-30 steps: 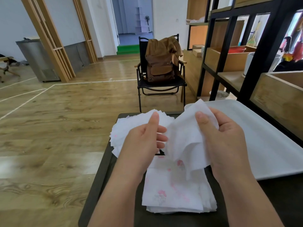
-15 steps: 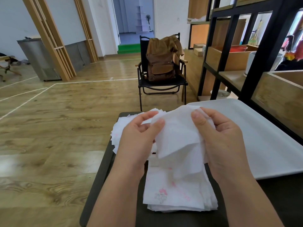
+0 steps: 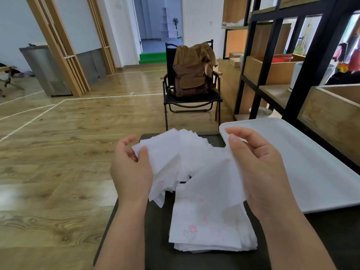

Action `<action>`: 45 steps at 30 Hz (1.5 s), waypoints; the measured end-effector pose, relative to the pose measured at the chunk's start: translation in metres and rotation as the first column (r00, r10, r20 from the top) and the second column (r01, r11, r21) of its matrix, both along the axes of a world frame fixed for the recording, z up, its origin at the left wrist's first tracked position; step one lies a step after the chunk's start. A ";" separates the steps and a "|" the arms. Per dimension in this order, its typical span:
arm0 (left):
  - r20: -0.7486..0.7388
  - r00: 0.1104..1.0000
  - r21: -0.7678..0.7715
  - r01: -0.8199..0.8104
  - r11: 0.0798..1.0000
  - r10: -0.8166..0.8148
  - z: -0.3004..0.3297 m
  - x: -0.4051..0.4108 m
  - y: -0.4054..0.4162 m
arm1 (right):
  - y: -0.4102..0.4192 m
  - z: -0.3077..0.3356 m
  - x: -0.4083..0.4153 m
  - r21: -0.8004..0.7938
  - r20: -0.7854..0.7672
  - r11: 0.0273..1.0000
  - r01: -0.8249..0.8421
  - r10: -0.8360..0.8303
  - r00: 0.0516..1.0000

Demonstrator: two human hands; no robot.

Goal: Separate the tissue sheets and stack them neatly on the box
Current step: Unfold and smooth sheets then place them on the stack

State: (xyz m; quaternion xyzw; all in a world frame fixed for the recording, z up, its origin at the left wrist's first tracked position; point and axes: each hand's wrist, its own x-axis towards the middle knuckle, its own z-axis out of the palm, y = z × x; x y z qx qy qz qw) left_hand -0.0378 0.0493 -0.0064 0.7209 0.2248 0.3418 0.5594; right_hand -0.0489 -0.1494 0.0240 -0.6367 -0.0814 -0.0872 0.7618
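Note:
My left hand point(image 3: 132, 170) pinches one thin white tissue sheet point(image 3: 165, 164) by its upper left edge, thumb over it. My right hand point(image 3: 259, 168) pinches a second white sheet point(image 3: 212, 182) at its upper right corner. The two sheets hang apart above the dark table point(image 3: 155, 240). Under them lies a near pile of tissues with pink prints point(image 3: 206, 230). Further back sits a fanned stack of separated white sheets point(image 3: 194, 141). A box is not clearly visible.
A large white tray point(image 3: 311, 162) lies on the table to the right. Black shelving with wooden crates point(image 3: 292, 75) stands beyond it. A black chair carrying a brown backpack point(image 3: 191, 76) stands ahead on the wooden floor.
My hands have moved apart, and the tissue held together has split into two sheets, one in each hand.

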 end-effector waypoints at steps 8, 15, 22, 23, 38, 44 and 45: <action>-0.442 0.853 0.593 0.045 0.804 0.279 0.009 -0.020 0.004 | -0.001 0.007 -0.004 -0.025 0.056 0.999 -0.021 0.023 0.998; -0.390 0.735 -0.171 0.534 0.828 -0.555 0.035 -0.027 -0.023 | -0.001 0.006 -0.006 -0.041 0.134 0.999 0.008 -0.003 0.991; 0.008 0.836 -0.243 0.534 0.810 -0.549 0.034 -0.024 -0.046 | -0.007 -0.001 -0.002 -0.139 0.156 0.990 -0.012 0.034 0.987; 0.030 0.834 -0.257 0.539 0.802 -0.550 0.034 -0.024 -0.045 | -0.007 -0.001 -0.002 -0.154 0.145 0.988 -0.017 0.040 0.989; 0.180 0.688 -0.381 0.708 0.595 -0.703 0.034 -0.024 -0.018 | -0.011 0.003 -0.006 -0.215 0.057 0.941 -0.263 0.281 0.958; 0.171 0.758 -0.148 0.652 0.744 -0.630 0.037 -0.028 -0.018 | -0.012 -0.003 0.000 -0.240 0.072 0.937 -0.254 0.278 0.958; 0.170 0.755 -0.118 0.653 0.748 -0.633 0.036 -0.028 -0.018 | -0.012 -0.004 0.001 -0.253 0.081 0.941 -0.224 0.251 0.965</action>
